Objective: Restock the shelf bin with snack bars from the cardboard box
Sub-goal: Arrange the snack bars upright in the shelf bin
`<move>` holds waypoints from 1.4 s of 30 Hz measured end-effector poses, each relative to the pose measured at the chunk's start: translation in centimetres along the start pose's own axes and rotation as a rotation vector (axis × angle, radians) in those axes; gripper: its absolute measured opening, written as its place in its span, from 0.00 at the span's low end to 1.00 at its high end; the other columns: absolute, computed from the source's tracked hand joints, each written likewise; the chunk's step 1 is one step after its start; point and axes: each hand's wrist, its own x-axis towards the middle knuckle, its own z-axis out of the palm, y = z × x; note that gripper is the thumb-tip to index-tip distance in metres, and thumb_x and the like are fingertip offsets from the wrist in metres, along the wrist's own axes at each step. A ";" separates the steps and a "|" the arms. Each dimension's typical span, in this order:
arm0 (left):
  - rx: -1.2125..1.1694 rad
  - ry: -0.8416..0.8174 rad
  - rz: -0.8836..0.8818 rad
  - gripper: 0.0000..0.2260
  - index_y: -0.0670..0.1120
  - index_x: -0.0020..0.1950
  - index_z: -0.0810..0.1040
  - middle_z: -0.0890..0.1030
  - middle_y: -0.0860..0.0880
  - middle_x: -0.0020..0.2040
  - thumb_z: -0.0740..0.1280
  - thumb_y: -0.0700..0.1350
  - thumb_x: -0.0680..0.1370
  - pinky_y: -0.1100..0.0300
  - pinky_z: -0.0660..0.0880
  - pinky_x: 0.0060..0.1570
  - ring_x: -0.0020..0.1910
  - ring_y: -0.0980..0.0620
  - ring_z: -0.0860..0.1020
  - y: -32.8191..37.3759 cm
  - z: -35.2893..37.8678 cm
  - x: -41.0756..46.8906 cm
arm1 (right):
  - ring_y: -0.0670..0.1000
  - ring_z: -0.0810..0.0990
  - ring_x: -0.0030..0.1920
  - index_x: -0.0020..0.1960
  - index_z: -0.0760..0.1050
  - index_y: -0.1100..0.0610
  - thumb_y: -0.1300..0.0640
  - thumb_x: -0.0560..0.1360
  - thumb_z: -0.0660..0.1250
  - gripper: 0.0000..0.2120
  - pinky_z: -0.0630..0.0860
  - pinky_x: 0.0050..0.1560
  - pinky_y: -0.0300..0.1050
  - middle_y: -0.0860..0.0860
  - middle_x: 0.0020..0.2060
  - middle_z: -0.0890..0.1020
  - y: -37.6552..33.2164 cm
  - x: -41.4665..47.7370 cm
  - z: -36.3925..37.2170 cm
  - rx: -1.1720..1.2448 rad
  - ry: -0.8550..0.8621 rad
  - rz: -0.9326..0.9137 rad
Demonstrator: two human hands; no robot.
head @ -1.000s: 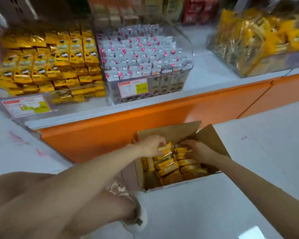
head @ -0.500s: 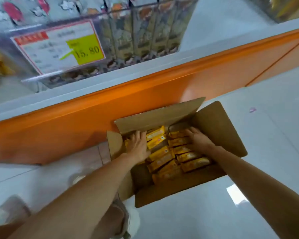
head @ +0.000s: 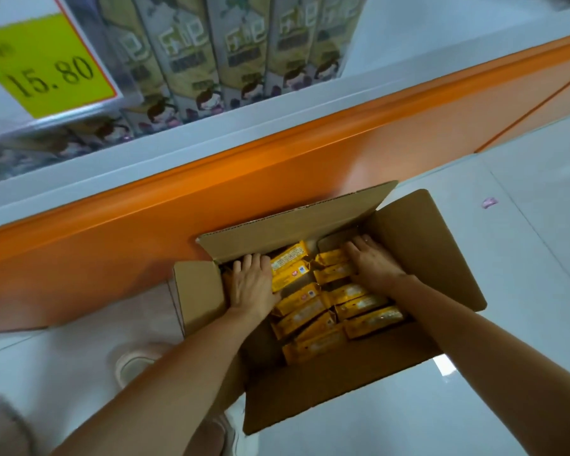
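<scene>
An open cardboard box (head: 425, 258) stands on the floor against the shelf base. Inside it lie several yellow-wrapped snack bars (head: 310, 307) in two rows. My left hand (head: 252, 284) lies flat against the left side of the bars, fingers straight and pointing toward the far wall of the box. My right hand (head: 374, 264) rests on the right row, fingers stretched into the far right corner. Neither hand has a bar lifted. The bin of yellow bars is out of view.
The orange shelf base (head: 178, 218) runs right behind the box. Above it a clear bin (head: 211, 60) of upright packets carries a price tag (head: 46, 60). A shoe (head: 135, 360) stands left of the box. A small pink scrap (head: 489, 202) lies on the white floor.
The view has dropped toward the box, so the upper shelf bins have left the frame. Both hands have spread apart and sunk to either side of the bars.
</scene>
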 end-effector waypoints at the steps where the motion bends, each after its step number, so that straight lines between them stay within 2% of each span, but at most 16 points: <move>1: -0.012 0.002 0.002 0.30 0.45 0.68 0.64 0.69 0.48 0.65 0.68 0.58 0.72 0.54 0.60 0.64 0.65 0.48 0.66 -0.1 -0.2 -0.1 | 0.55 0.61 0.67 0.68 0.61 0.56 0.51 0.72 0.68 0.28 0.59 0.66 0.48 0.54 0.66 0.65 0.0 -0.1 -0.3 -0.030 0.008 -0.009; 4: -0.083 -0.018 -0.008 0.30 0.46 0.67 0.65 0.70 0.47 0.64 0.68 0.59 0.71 0.54 0.61 0.64 0.65 0.48 0.65 -0.3 -1.4 -0.7 | 0.54 0.63 0.66 0.67 0.62 0.55 0.44 0.70 0.67 0.30 0.56 0.67 0.47 0.53 0.65 0.67 0.1 -1.2 -1.5 -0.110 0.039 -0.031; 8: -0.197 -0.103 0.043 0.31 0.46 0.67 0.63 0.67 0.46 0.65 0.70 0.56 0.71 0.52 0.64 0.64 0.65 0.46 0.67 -0.8 -4.9 -2.4 | 0.53 0.63 0.67 0.69 0.61 0.54 0.39 0.69 0.68 0.35 0.55 0.70 0.48 0.51 0.65 0.67 0.0 -3.9 -3.9 -0.039 0.080 -0.017; 12: -0.245 -0.190 0.148 0.31 0.46 0.67 0.62 0.66 0.46 0.63 0.71 0.55 0.70 0.53 0.68 0.57 0.62 0.45 0.69 -1.9 -10.5 -5.5 | 0.51 0.63 0.67 0.69 0.62 0.51 0.39 0.67 0.69 0.36 0.58 0.70 0.47 0.50 0.65 0.68 -0.9 -7.8 -7.0 0.068 0.126 -0.033; 15: -0.195 -0.199 0.181 0.32 0.45 0.67 0.63 0.64 0.47 0.63 0.71 0.56 0.69 0.52 0.69 0.56 0.62 0.45 0.69 -3.3 -15.1 -8.2 | 0.50 0.65 0.65 0.68 0.64 0.50 0.40 0.66 0.69 0.35 0.61 0.68 0.44 0.48 0.62 0.69 -2.5 -11.0 -10.2 0.124 0.176 -0.076; 18: -0.175 -0.146 0.198 0.29 0.46 0.65 0.65 0.67 0.48 0.59 0.71 0.56 0.69 0.56 0.68 0.52 0.61 0.48 0.69 -4.5 -19.9 -11.1 | 0.45 0.68 0.59 0.65 0.67 0.50 0.34 0.61 0.63 0.37 0.63 0.59 0.37 0.44 0.56 0.70 -4.7 -14.3 -14.2 0.224 0.259 -0.143; 20: -0.178 -0.091 0.199 0.30 0.47 0.65 0.65 0.67 0.48 0.58 0.70 0.57 0.69 0.57 0.68 0.51 0.60 0.48 0.70 -5.1 -23.0 -13.3 | 0.47 0.71 0.57 0.61 0.68 0.49 0.32 0.59 0.59 0.35 0.66 0.55 0.38 0.44 0.54 0.71 -6.0 -16.1 -16.8 0.230 0.307 -0.171; 22: -0.184 -0.015 0.198 0.29 0.47 0.64 0.66 0.68 0.49 0.59 0.70 0.58 0.69 0.57 0.68 0.52 0.60 0.48 0.70 -5.7 -26.0 -15.7 | 0.50 0.72 0.57 0.61 0.68 0.49 0.32 0.60 0.59 0.34 0.68 0.55 0.42 0.45 0.53 0.71 -7.2 -17.6 -19.5 0.214 0.337 -0.190; 24: -0.194 0.077 0.201 0.29 0.47 0.64 0.66 0.68 0.49 0.59 0.69 0.59 0.70 0.58 0.67 0.50 0.60 0.49 0.70 -6.5 -28.8 -18.7 | 0.49 0.70 0.60 0.65 0.67 0.50 0.31 0.59 0.59 0.39 0.68 0.57 0.42 0.45 0.56 0.70 -8.4 -18.9 -22.4 0.197 0.374 -0.219; 27: -0.227 0.261 0.181 0.29 0.49 0.65 0.65 0.68 0.52 0.61 0.68 0.61 0.70 0.59 0.66 0.51 0.62 0.52 0.69 -8.5 -32.6 -23.4 | 0.39 0.69 0.55 0.64 0.65 0.45 0.31 0.58 0.61 0.38 0.67 0.50 0.32 0.38 0.53 0.68 -10.8 -21.6 -27.1 0.283 0.410 -0.250; 28: -0.255 0.327 0.159 0.30 0.50 0.64 0.66 0.68 0.53 0.59 0.68 0.62 0.68 0.59 0.64 0.49 0.62 0.53 0.69 -9.4 -33.9 -25.0 | 0.38 0.70 0.52 0.62 0.64 0.42 0.33 0.59 0.65 0.34 0.66 0.47 0.29 0.37 0.51 0.68 -11.8 -22.5 -28.6 0.330 0.420 -0.263; 30: -0.352 0.440 0.069 0.30 0.52 0.61 0.67 0.68 0.55 0.53 0.67 0.65 0.65 0.60 0.61 0.43 0.54 0.54 0.72 -11.4 -36.0 -27.7 | 0.41 0.72 0.48 0.59 0.62 0.40 0.43 0.65 0.74 0.28 0.68 0.42 0.30 0.39 0.49 0.69 -13.8 -23.6 -31.5 0.393 0.464 -0.285; 31: -0.423 0.502 0.006 0.29 0.52 0.58 0.67 0.68 0.56 0.49 0.65 0.66 0.62 0.59 0.61 0.42 0.49 0.53 0.71 -12.6 -36.9 -28.7 | 0.43 0.73 0.48 0.58 0.62 0.39 0.48 0.67 0.75 0.28 0.68 0.42 0.31 0.39 0.49 0.69 -14.8 -23.9 -32.9 0.398 0.503 -0.299; 33: -0.582 0.646 -0.132 0.28 0.51 0.52 0.67 0.68 0.54 0.44 0.66 0.66 0.61 0.57 0.64 0.40 0.43 0.50 0.70 -15.1 -38.2 -29.8 | 0.45 0.75 0.48 0.59 0.65 0.42 0.52 0.68 0.75 0.25 0.71 0.43 0.34 0.42 0.50 0.71 -17.0 -23.7 -35.7 0.425 0.561 -0.350; 38: -0.572 0.836 -0.511 0.29 0.43 0.59 0.71 0.72 0.45 0.56 0.69 0.61 0.68 0.50 0.71 0.50 0.58 0.43 0.73 -20.4 -38.4 -28.3 | 0.49 0.76 0.50 0.66 0.67 0.50 0.48 0.71 0.71 0.26 0.74 0.51 0.46 0.47 0.52 0.72 -23.5 -19.5 -41.3 0.358 0.611 -0.378; 42: -0.515 0.882 -0.661 0.34 0.39 0.56 0.72 0.73 0.41 0.55 0.67 0.67 0.66 0.47 0.73 0.50 0.57 0.40 0.73 -22.1 -37.7 -25.4 | 0.52 0.75 0.51 0.65 0.70 0.53 0.48 0.71 0.71 0.25 0.71 0.47 0.45 0.52 0.54 0.75 -27.9 -15.1 -43.7 0.319 0.651 -0.403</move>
